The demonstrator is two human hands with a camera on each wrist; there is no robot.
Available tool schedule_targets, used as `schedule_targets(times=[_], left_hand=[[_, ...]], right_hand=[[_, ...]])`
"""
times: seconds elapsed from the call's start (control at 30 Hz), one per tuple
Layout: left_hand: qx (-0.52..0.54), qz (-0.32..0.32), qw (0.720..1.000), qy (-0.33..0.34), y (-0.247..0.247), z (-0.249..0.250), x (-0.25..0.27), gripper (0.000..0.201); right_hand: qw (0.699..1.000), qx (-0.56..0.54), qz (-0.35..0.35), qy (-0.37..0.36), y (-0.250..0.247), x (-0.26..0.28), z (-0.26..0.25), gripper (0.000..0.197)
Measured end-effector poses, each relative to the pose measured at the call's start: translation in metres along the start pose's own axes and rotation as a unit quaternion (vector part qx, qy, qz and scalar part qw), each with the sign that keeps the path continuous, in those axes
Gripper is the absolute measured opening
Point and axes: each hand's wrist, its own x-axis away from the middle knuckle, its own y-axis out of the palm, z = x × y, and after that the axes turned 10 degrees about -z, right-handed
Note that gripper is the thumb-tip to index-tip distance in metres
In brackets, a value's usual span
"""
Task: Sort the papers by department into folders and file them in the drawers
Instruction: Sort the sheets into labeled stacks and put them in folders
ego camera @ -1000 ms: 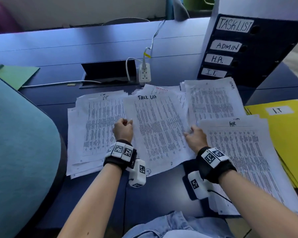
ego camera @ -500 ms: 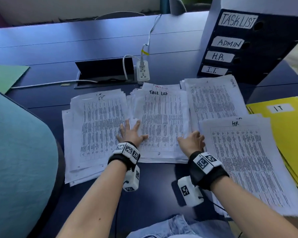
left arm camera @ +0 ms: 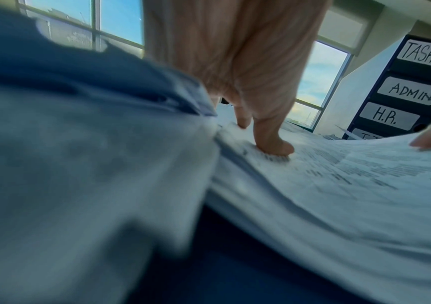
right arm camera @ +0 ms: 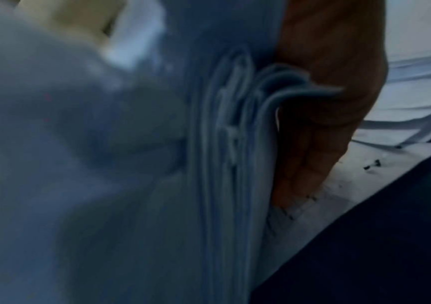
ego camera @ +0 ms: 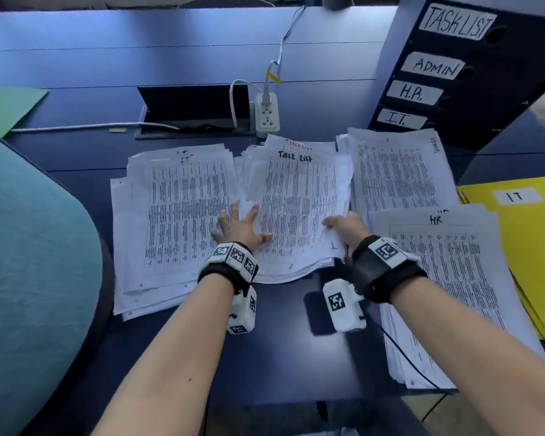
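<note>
Hands are working the middle stack. We are looking down at the Task List pile [ego camera: 299,209], which is lying on the dark blue desk [ego camera: 76,67] between the IT pile [ego camera: 177,215] and the Admin pile [ego camera: 400,174], with the HR pile [ego camera: 447,278] just beside it on the right. Our left hand [ego camera: 241,228] is lying flat with fingers spread, pressing down across the seam where the IT pile and the Task List pile are meeting; nothing is being gripped. Our right hand [ego camera: 346,229] is curling around the near right corner of the Task List pile, thumb on top, fingers [right arm camera: 310,156] tucked beneath the sheets, which are bending upward. Both forearms are reaching forward from the desk's near edge. Yellow folders [ego camera: 529,247] are lying to the right, the labelled drawer unit [ego camera: 453,73] standing behind.
</note>
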Motion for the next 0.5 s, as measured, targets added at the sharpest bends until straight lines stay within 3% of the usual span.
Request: schedule_targets(times=[0.17, 0.27, 0.4, 0.5], left_hand=[[-0.018, 0.006, 1.000, 0.008, 0.002, -0.004, 0.000, 0.080], [-0.046, 0.007, 0.999, 0.008, 0.002, -0.005, -0.001, 0.082], [-0.062, 0.022, 0.998, 0.018, 0.006, -0.008, 0.000, 0.083], [-0.067, 0.031, 0.997, 0.017, 0.007, -0.011, 0.000, 0.083]], right_hand=[[0.982, 0.185, -0.003, -0.034, -0.002, -0.007, -0.012, 0.023], [0.945, 0.309, 0.007, -0.105, 0.014, -0.003, -0.005, 0.042], [0.908, 0.369, 0.003, -0.201, 0.039, 0.005, 0.003, 0.028], [0.909, 0.368, 0.006, -0.197, 0.033, 0.002, 0.003, 0.028]])
